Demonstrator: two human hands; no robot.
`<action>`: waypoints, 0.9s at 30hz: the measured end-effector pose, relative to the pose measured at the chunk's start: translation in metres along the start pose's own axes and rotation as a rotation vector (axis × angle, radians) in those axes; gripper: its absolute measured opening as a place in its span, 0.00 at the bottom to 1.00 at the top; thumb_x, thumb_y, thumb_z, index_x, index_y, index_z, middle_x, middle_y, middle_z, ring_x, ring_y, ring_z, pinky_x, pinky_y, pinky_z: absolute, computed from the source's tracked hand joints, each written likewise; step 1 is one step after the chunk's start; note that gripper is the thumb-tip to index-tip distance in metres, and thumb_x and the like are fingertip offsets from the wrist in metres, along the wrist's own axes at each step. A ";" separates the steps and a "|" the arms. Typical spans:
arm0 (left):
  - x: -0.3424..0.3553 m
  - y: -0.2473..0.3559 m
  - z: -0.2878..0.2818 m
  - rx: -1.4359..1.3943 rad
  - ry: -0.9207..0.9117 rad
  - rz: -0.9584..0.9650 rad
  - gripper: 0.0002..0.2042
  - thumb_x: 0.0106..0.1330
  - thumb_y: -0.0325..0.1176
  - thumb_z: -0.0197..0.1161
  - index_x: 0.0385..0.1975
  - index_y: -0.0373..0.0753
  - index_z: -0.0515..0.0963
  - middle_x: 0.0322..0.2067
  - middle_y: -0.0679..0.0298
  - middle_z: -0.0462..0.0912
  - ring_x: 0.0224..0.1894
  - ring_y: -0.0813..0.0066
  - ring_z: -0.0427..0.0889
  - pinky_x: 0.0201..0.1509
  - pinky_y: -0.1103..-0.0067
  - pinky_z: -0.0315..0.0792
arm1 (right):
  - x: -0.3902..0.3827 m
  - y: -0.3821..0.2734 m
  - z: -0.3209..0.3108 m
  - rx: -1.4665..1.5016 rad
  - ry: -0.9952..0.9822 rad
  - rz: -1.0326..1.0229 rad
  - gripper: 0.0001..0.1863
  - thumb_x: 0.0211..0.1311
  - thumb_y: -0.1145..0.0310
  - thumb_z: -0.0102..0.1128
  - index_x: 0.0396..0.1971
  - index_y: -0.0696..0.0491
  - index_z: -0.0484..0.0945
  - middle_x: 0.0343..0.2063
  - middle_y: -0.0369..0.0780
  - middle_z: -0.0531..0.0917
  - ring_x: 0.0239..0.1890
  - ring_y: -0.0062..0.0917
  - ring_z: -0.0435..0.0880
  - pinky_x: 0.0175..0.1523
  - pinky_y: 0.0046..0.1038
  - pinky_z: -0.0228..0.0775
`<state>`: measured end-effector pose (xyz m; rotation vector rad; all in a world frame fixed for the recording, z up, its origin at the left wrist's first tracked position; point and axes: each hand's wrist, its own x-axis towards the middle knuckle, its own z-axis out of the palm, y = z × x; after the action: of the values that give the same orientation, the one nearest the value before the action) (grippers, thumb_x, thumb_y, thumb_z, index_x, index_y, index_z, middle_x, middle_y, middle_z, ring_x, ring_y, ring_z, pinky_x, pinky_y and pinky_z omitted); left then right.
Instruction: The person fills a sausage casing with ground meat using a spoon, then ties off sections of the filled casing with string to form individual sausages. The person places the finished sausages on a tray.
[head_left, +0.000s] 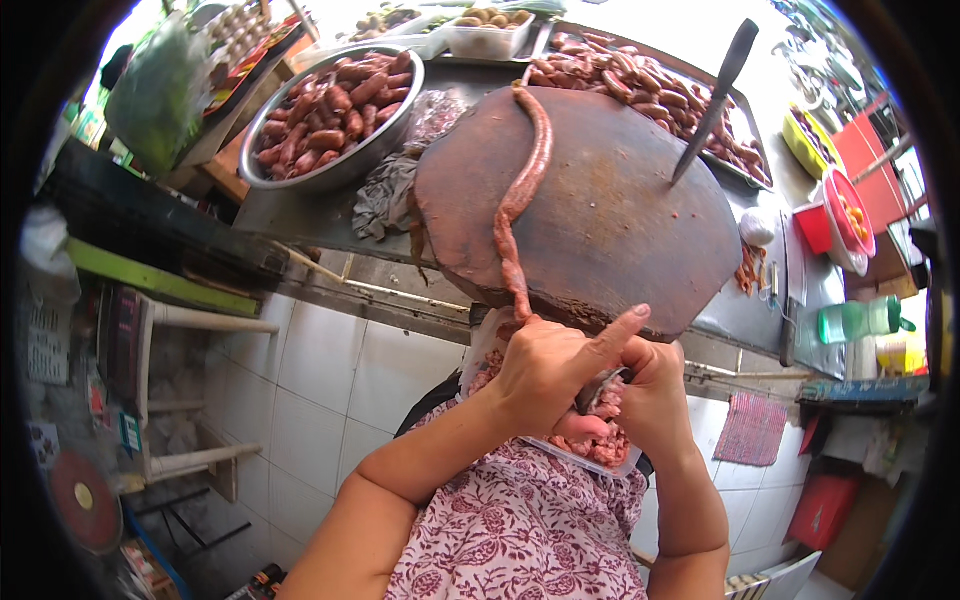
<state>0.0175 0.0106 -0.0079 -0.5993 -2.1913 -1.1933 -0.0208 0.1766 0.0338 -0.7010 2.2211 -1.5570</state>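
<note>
— One view, head. Principal item and location?

— Filled sausage casing [518, 190], one length, pink-red. Lies in a curve across the round wooden chopping block [620, 220]; near end runs over the block's edge to the left hand [540, 365].

— State of hands?

— Left: half closed over the near end, one digit pointing outward. Right hand [655, 385]: fingers curled into a loose fist just beside it, against a metal rim [592, 388], possibly a funnel's. What either grips underneath is hidden; I cannot tell.

— Below?

— Plastic tub [632, 462], pale, on the lap, containing chopped raw meat [608, 440].

— Hazards, by cause?

— Three. Item: casing, split; cause, meat packed too tightly, the long body looking plump already. Item: casing, slipped or torn at the near end; cause, its unsupported stretch dragging over the block's rough rim. Item: tub, tipped; cause, a shift of the knees.

— Other risks on the block?

— Knife [718, 95], one, dark-handled, standing point down in the wood, right of the casing. Could topple if knocked by a reaching forearm.

— Remaining stock?

— Steel bowl [375, 148], heaped with short sausages [330, 110], left; metal tray [740, 120], similarly loaded, behind the block. Its near-side links could roll off if bumped.
</note>
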 end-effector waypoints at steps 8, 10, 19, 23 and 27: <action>0.001 -0.002 -0.003 -0.033 -0.052 -0.023 0.52 0.61 0.77 0.46 0.70 0.32 0.65 0.17 0.63 0.75 0.20 0.65 0.79 0.28 0.69 0.73 | -0.001 -0.031 -0.034 0.481 -0.217 0.396 0.10 0.48 0.84 0.57 0.31 0.63 0.84 0.25 0.33 0.83 0.32 0.12 0.78 0.39 0.18 0.69; 0.001 -0.001 -0.001 0.004 -0.074 0.021 0.51 0.62 0.74 0.50 0.73 0.34 0.61 0.18 0.62 0.75 0.22 0.63 0.79 0.31 0.68 0.73 | -0.002 -0.020 -0.027 0.200 -0.129 0.309 0.11 0.46 0.84 0.57 0.30 0.62 0.84 0.23 0.33 0.83 0.31 0.12 0.77 0.37 0.18 0.68; -0.003 0.003 -0.004 0.030 -0.031 0.033 0.48 0.65 0.71 0.49 0.73 0.34 0.60 0.18 0.64 0.74 0.21 0.63 0.77 0.31 0.68 0.71 | 0.004 -0.023 -0.023 0.222 -0.267 0.326 0.14 0.49 0.86 0.57 0.36 0.61 0.84 0.26 0.35 0.84 0.32 0.15 0.80 0.37 0.21 0.72; -0.001 0.004 -0.002 0.024 0.041 0.045 0.49 0.64 0.74 0.47 0.71 0.34 0.65 0.17 0.65 0.73 0.19 0.66 0.77 0.31 0.69 0.71 | -0.011 -0.027 -0.033 0.367 -0.295 0.318 0.16 0.58 0.82 0.65 0.48 0.64 0.80 0.36 0.39 0.85 0.35 0.17 0.83 0.39 0.22 0.78; 0.001 0.009 0.002 0.052 -0.029 0.034 0.49 0.64 0.71 0.51 0.73 0.32 0.60 0.18 0.64 0.74 0.21 0.64 0.78 0.31 0.68 0.71 | -0.013 -0.008 -0.009 0.049 0.017 0.144 0.10 0.50 0.84 0.63 0.34 0.61 0.84 0.27 0.36 0.86 0.33 0.17 0.83 0.40 0.21 0.74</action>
<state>0.0212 0.0171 -0.0027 -0.6338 -2.2203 -1.1137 -0.0134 0.1889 0.0438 -0.5046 2.1854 -1.5452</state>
